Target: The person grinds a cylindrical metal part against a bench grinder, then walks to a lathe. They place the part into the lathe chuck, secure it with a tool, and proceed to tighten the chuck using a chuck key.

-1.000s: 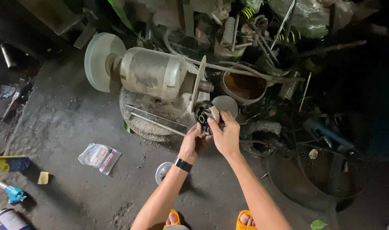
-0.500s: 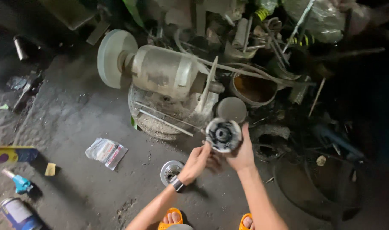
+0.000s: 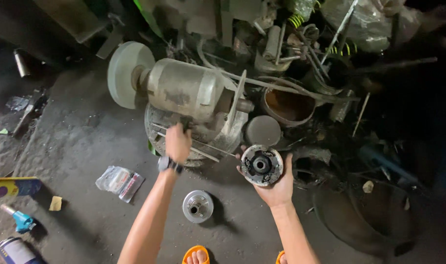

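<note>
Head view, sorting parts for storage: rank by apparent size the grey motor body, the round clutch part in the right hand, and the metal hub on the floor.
1. grey motor body, clearly largest.
2. round clutch part, held up nearer the camera, so possibly flattered.
3. metal hub, slightly smaller; close call with the second.

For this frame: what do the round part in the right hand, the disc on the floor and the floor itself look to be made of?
Round part in the right hand: probably metal, a dull silver rim around dark, greasy inner pieces. Disc on the floor: likely bare metal, with a grey sheen and a central hole. Floor: looks like rough concrete, grey, matte and stained. The left hand reaches toward thin, seemingly metal rods.
</note>
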